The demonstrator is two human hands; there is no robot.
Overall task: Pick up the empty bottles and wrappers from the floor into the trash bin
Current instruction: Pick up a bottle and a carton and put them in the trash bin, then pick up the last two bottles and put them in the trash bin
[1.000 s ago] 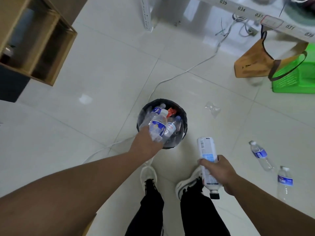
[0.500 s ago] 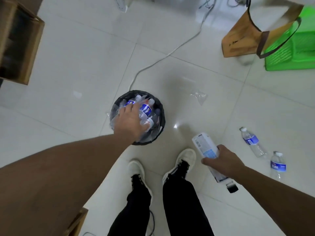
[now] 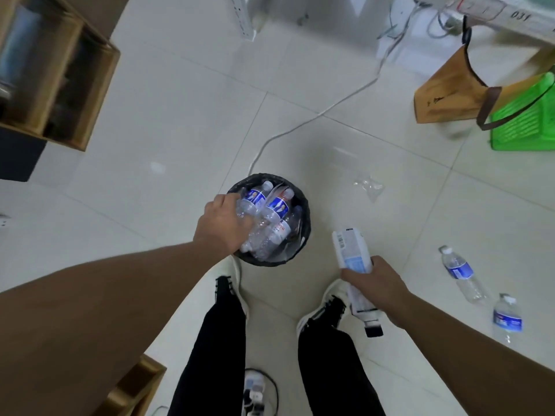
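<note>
A round black trash bin (image 3: 304, 202) stands on the tiled floor just ahead of my shoes, filled with several clear blue-labelled bottles (image 3: 277, 210). My left hand (image 3: 222, 226) is over the bin's left side, fingers curled on a crumpled clear bottle (image 3: 244, 213) inside it. To the right of the bin, my right hand (image 3: 378, 283) grips a white bottle with a blue label (image 3: 348, 247), black cap pointing down. Two clear bottles (image 3: 459, 271) (image 3: 507, 319) lie on the floor at right. A clear wrapper (image 3: 368, 186) lies beyond the bin on the right.
A white cable (image 3: 315, 115) runs from the bin toward the back wall. A wooden shelf (image 3: 60, 70) stands at far left; a brown bag (image 3: 450, 88) and green basket (image 3: 525, 121) at far right. A power strip (image 3: 255, 394) lies between my legs.
My left hand has gone down from above the bin's front into its left side, with the bottle among the others. My right hand still holds the white bottle.
</note>
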